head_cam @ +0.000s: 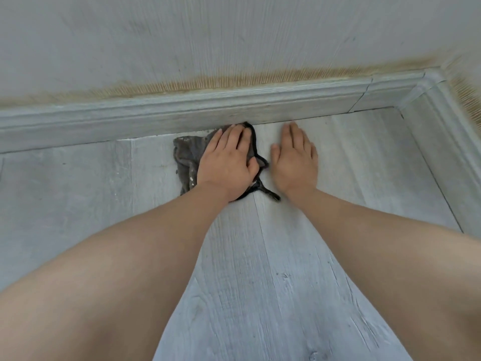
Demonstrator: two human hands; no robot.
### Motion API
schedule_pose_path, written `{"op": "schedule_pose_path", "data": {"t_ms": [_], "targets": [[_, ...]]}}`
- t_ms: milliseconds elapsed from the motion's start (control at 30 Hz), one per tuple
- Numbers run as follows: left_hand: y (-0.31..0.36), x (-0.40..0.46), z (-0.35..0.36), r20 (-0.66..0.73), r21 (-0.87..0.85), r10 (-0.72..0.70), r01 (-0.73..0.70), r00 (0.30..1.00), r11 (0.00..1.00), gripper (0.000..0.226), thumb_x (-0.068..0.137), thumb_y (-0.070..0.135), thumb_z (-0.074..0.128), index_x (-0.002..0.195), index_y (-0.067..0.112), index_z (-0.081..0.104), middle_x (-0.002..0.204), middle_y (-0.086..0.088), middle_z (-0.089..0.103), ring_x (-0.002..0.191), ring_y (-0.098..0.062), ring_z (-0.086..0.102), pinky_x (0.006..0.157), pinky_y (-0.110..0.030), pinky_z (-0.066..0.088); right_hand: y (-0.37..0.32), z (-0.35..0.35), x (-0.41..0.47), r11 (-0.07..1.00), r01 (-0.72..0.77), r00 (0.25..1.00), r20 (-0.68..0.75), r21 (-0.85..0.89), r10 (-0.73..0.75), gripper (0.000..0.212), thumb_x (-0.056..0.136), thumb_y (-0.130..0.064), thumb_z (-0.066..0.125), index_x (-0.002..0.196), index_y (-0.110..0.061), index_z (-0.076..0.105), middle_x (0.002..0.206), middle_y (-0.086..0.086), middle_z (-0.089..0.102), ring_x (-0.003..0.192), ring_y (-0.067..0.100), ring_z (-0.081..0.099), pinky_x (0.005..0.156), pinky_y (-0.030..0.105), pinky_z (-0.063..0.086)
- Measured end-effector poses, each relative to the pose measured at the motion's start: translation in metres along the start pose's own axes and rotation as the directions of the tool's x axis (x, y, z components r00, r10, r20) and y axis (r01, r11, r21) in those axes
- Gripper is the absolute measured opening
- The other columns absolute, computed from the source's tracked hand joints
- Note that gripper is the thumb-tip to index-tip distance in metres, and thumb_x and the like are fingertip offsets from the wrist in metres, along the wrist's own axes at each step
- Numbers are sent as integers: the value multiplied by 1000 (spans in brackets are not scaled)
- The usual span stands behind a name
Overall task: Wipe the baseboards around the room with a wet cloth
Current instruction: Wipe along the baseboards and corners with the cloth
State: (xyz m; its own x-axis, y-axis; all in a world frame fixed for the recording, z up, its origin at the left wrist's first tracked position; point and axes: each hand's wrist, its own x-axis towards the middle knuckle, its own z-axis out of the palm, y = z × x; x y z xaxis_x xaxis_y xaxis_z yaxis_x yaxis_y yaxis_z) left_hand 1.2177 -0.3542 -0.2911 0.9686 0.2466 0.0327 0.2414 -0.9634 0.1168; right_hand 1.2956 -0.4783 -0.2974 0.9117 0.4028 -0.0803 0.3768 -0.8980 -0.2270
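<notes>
Cloth (186,157): dark grey rag with a black stitched edge, crumpled flat on the floor, its top corner touching the foot of the baseboard; pale specks dot its lower left part and a thin black tail trails toward the right wrist.
Baseboard (182,117): pale grey moulded strip along the wall, meeting a second strip at the corner on the right, with a cracked joint near that corner.
Left hand (226,162): palm down on the cloth, fingers straight and together, tips close to the baseboard, thumb lying against the cloth's right edge.
Right hand (295,162): flat on bare floor just beside the cloth, fingers straight, pointing at the baseboard.
Arms: both bare, reaching forward from the bottom of the view.
Floor (273,282): grey wood-grain planks.
Wall (234,35): grey, with a yellowish stained band just above the baseboard.
</notes>
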Motion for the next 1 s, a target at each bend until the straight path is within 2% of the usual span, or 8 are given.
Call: {"op": "schedule_pose_path", "data": {"t_ms": [133, 267, 367, 433, 600, 767, 1000], "targets": [[-20, -4, -3, 5, 37, 22, -22, 1000, 999, 64, 92, 45, 26, 147, 12, 26, 149, -4, 31, 137, -18, 27, 116, -32, 5, -8, 10, -2, 1000, -3, 999, -45, -21, 2, 53, 101, -37, 19, 152, -23, 11, 159, -3, 6, 146, 18, 2, 118, 37, 1], [-47, -17, -7, -26, 106, -25, 27, 999, 994, 68, 86, 46, 19, 142, 11, 37, 143, -4, 42, 131, -18, 38, 116, -37, 12, -7, 9, -4, 999, 14, 997, -70, -32, -16, 53, 101, -37, 18, 152, -22, 12, 159, -3, 7, 146, 18, 3, 118, 38, 3], [-41, -23, -7, -65, 90, -134, 139, 989, 986, 59, 91, 39, 27, 141, 11, 39, 143, -3, 43, 132, -18, 37, 116, -39, 11, -9, 10, -4, 999, 11, 997, -80, -38, -15, 53, 101, -37, 18, 152, -21, 12, 159, -2, 8, 146, 19, 4, 118, 38, 3], [-28, -21, -5, -75, 36, -198, 201, 977, 979, 53, 95, 32, 33, 144, 13, 34, 147, -2, 37, 137, -17, 29, 116, -38, 6, -8, 11, -4, 999, 13, 996, -92, -43, -17, 53, 101, -37, 19, 152, -21, 13, 159, -2, 9, 146, 19, 5, 118, 39, 4], [6, 6, 5, -25, 6, -33, 33, 999, 999, 54, 97, 32, 26, 149, 18, 21, 155, 3, 22, 143, -12, 15, 117, -33, -1, -9, 13, -3, 999, 5, 996, -94, -48, -9, 52, 101, -36, 20, 151, -22, 15, 159, -2, 11, 145, 19, 7, 118, 39, 6], [-14, 3, -2, 1, 42, 46, -46, 999, 998, 65, 88, 40, 14, 145, 16, 32, 147, 0, 37, 136, -15, 32, 116, -34, 9, -8, 10, -4, 999, 13, 996, -88, -39, -16, 52, 101, -36, 21, 151, -22, 15, 159, -2, 10, 145, 19, 6, 117, 38, 5], [-77, -41, -13, -39, 116, -117, 121, 992, 986, 58, 91, 37, 22, 141, 14, 39, 141, -4, 45, 130, -19, 39, 116, -39, 12, -7, 10, -4, 998, 24, 997, -69, -51, -27, 53, 101, -36, 17, 152, -20, 11, 159, -1, 7, 146, 21, 4, 118, 40, 4]]}}
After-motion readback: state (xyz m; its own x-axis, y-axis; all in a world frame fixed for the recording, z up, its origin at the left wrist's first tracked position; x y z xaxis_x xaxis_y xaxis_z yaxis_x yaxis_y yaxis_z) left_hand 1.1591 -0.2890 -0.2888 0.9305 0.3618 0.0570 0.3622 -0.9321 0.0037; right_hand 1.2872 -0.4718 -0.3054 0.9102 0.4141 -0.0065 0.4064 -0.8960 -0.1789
